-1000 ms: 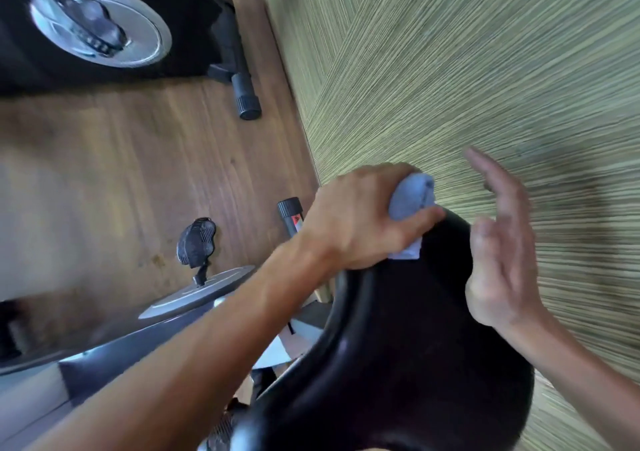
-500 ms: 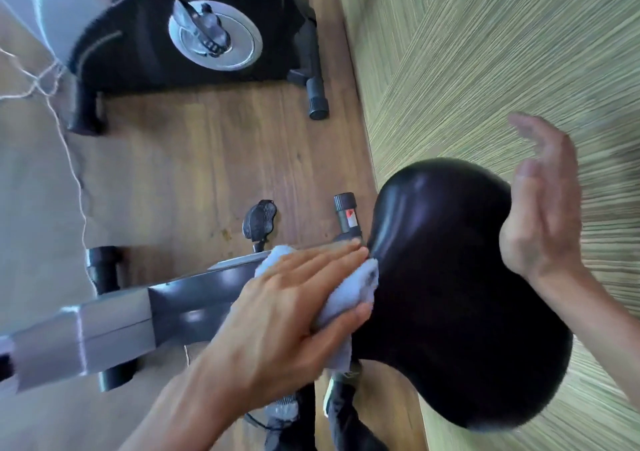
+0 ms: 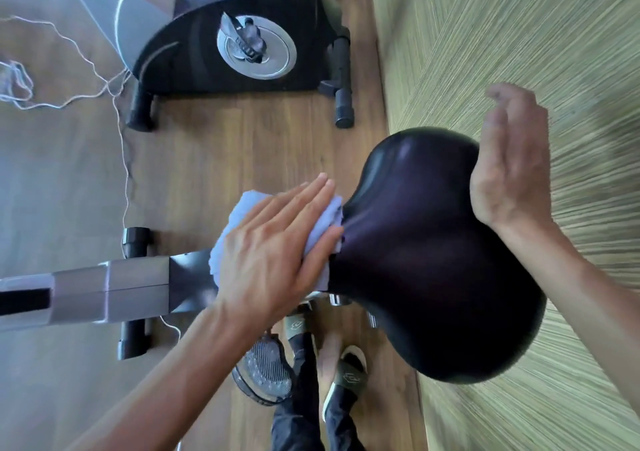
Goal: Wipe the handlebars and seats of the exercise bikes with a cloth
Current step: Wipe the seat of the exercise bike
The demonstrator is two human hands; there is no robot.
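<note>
The left hand [image 3: 273,246], fingers straight and together, presses the pale cloth [image 3: 242,215] against the nose of the black seat [image 3: 429,263]. The right hand [image 3: 509,159] (fingers loosely apart, holding nothing) rests its heel at the seat's wide end.

glossy smooth black seat [image 3: 426,260], soft blue cloth [image 3: 239,208], wood-grain floor [image 3: 242,145].

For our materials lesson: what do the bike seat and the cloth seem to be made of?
Bike seat: probably smooth vinyl or synthetic leather, black and glossy, judging by its soft highlights. Cloth: likely terry or microfibre, pale blue and matte, with a fuzzy, bunched surface.
</note>
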